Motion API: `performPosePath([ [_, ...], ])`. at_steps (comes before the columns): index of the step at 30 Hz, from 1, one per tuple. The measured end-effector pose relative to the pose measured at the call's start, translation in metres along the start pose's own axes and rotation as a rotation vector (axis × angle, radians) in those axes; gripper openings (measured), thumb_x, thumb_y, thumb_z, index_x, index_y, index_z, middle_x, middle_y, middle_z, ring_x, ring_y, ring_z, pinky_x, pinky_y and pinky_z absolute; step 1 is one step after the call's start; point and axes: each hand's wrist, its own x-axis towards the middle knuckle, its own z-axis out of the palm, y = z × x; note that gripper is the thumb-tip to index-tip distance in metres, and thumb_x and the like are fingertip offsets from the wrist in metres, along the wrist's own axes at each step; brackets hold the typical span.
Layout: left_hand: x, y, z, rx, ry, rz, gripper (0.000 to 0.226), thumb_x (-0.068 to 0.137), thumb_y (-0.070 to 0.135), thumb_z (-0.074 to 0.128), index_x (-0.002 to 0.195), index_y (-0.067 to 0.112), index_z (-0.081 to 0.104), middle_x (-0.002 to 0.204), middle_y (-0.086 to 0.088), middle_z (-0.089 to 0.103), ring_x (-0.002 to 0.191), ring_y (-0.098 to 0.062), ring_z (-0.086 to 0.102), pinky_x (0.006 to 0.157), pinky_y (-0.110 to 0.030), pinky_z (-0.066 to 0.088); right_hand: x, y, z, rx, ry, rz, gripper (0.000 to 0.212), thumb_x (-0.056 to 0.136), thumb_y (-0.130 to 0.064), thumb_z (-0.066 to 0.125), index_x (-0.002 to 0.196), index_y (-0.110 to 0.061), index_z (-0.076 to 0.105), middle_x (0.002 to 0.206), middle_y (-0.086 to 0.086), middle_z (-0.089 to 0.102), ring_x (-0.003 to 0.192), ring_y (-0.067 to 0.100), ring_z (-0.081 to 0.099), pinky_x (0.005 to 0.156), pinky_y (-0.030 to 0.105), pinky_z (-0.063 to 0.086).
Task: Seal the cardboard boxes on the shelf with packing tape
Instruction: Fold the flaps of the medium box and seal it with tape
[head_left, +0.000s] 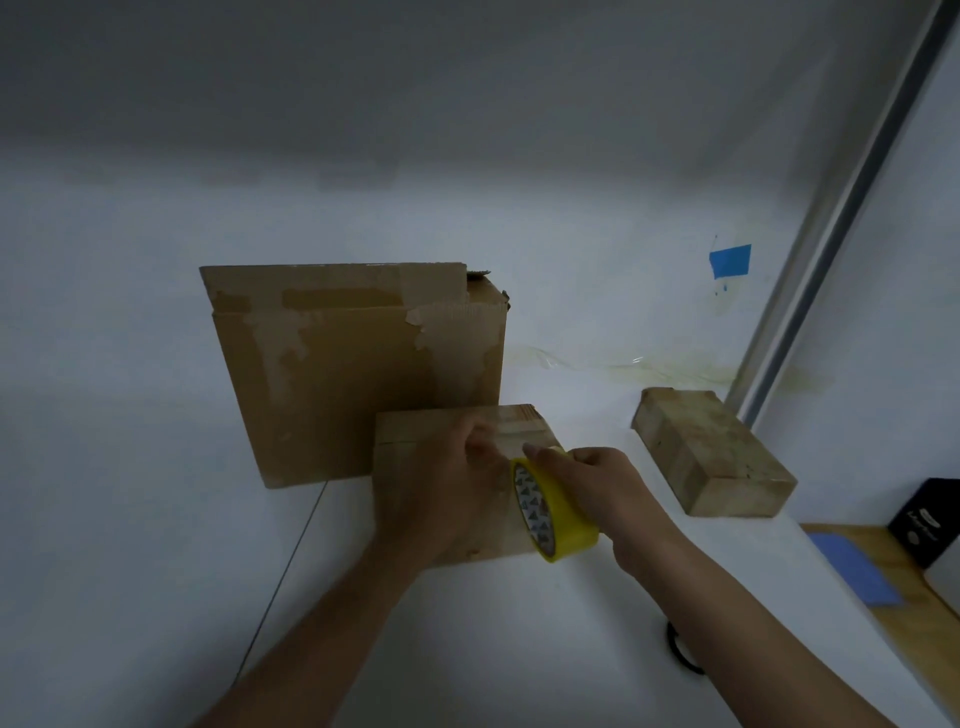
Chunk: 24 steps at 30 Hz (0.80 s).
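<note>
A small flat cardboard box (410, 457) lies on the white shelf (467, 623) in front of a tall upright cardboard box (337, 384) with torn tape marks. My left hand (447, 499) lies on top of the small box, its fingertips at the loose end of clear tape near the box's right edge. My right hand (597, 493) grips a yellow roll of packing tape (550, 512) held on edge at that box's right side. A third small box (711, 452) lies further right.
A metal upright (841, 208) runs along the right. A scrap of blue tape (730, 261) sticks to the back wall. Crumpled clear tape lies at the wall's foot. A black container (930, 525) and a blue sheet (857, 571) sit on a wooden surface at right.
</note>
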Motion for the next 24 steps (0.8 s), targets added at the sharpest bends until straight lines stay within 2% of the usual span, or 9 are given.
performPosePath([
  [2,-0.021,0.011,0.015,-0.323,0.053,-0.127,0.018,0.096,0.029,0.062,0.111,0.020,0.056,0.096,0.014,0.062,0.086,-0.004,0.062,0.061,-0.004,0.045,-0.003,-0.001,0.000,-0.008,-0.002,-0.009,0.052,0.082,-0.057,0.065,0.098,-0.008,0.069,0.094,0.011,0.068,0.080,0.020,0.063,0.077,0.036,0.051],
  [5,-0.032,0.024,0.034,-0.595,0.091,-0.279,0.044,0.073,0.055,0.071,0.098,0.025,0.051,0.094,0.008,0.064,0.078,0.001,0.061,0.054,-0.007,0.043,-0.004,0.000,0.001,-0.014,-0.019,-0.009,0.044,0.088,-0.051,0.061,0.098,-0.008,0.067,0.104,0.014,0.066,0.090,0.025,0.063,0.088,0.042,0.052],
  [9,-0.038,0.015,0.049,-0.694,0.199,-0.288,0.057,0.058,0.052,0.080,0.100,0.025,0.053,0.099,0.006,0.067,0.085,-0.003,0.066,0.061,-0.010,0.049,-0.008,0.003,0.001,0.026,-0.041,0.024,0.033,0.087,-0.053,0.062,0.078,-0.022,0.056,0.092,0.005,0.061,0.082,0.018,0.058,0.089,0.042,0.050],
  [13,-0.042,0.010,0.059,-0.863,0.152,-0.306,0.082,0.056,0.051,0.091,0.116,0.010,0.054,0.107,-0.004,0.070,0.091,-0.010,0.071,0.071,-0.025,0.057,-0.011,0.010,0.001,0.063,-0.045,0.049,0.034,0.090,-0.052,0.058,0.090,-0.019,0.060,0.094,0.004,0.062,0.086,0.019,0.060,0.089,0.041,0.050],
  [16,-0.045,0.011,0.067,-0.853,0.133,-0.285,0.102,0.047,0.055,0.090,0.129,0.009,0.051,0.119,-0.007,0.068,0.103,-0.020,0.070,0.081,-0.041,0.061,-0.013,0.019,0.002,0.106,-0.066,0.077,0.030,0.095,-0.048,0.052,0.101,-0.019,0.058,0.097,0.002,0.061,0.095,0.023,0.060,0.096,0.044,0.050],
  [18,-0.047,0.012,0.070,-0.829,0.120,-0.277,0.112,0.043,0.059,0.091,0.134,0.010,0.048,0.124,-0.009,0.065,0.108,-0.022,0.068,0.080,-0.035,0.060,-0.014,0.026,0.003,0.117,-0.078,0.068,0.029,0.097,-0.047,0.050,0.093,-0.021,0.059,0.100,0.004,0.063,0.097,0.024,0.061,0.098,0.046,0.049],
  [20,-0.049,0.011,0.073,-0.822,0.110,-0.299,0.111,0.044,0.048,0.095,0.136,0.010,0.045,0.125,-0.007,0.063,0.108,-0.020,0.067,0.075,-0.025,0.058,-0.013,0.033,0.004,0.110,-0.086,0.059,0.033,0.098,-0.047,0.047,0.089,-0.020,0.062,0.104,0.008,0.066,0.100,0.025,0.063,0.099,0.047,0.049],
  [22,-0.050,0.009,0.075,-0.797,0.098,-0.314,0.099,0.055,0.028,0.096,0.137,0.012,0.043,0.127,-0.006,0.061,0.106,-0.014,0.064,0.070,-0.017,0.055,-0.013,0.039,0.002,0.102,-0.095,0.060,0.039,0.099,-0.046,0.045,0.096,-0.013,0.066,0.105,0.011,0.068,0.099,0.026,0.065,0.097,0.046,0.051],
  [24,-0.052,0.006,0.078,-0.810,0.102,-0.327,0.082,0.068,0.012,0.088,0.136,0.015,0.043,0.126,-0.004,0.060,0.103,-0.009,0.062,0.065,-0.012,0.053,-0.010,0.049,-0.004,0.102,-0.083,0.042,0.043,0.100,-0.042,0.046,0.099,-0.005,0.069,0.097,0.013,0.071,0.091,0.025,0.069,0.089,0.042,0.056],
])
